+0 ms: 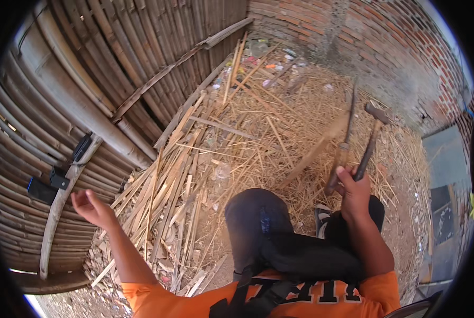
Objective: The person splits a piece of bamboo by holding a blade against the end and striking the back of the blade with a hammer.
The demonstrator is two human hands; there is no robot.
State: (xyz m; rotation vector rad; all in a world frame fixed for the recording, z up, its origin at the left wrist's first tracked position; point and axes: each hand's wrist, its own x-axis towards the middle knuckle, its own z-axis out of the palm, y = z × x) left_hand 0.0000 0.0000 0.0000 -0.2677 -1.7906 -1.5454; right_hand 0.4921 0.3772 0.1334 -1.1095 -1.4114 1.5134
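Wood-handled blade [345,144] and hammer [371,139] fill my right hand [355,193], well right of the post [59,212], so I'd clamp its fingers firmly, left hand [95,211] empty, fingers parted nearer the post.

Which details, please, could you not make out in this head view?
All in the head view:
Hammer: lower handle end hidden by the right hand.
Footwear: partly covered by the dark trouser leg; type unclear.
Orange scrap near the brick wall: too small to identify.
Black device by the wooden pole: too small to identify.
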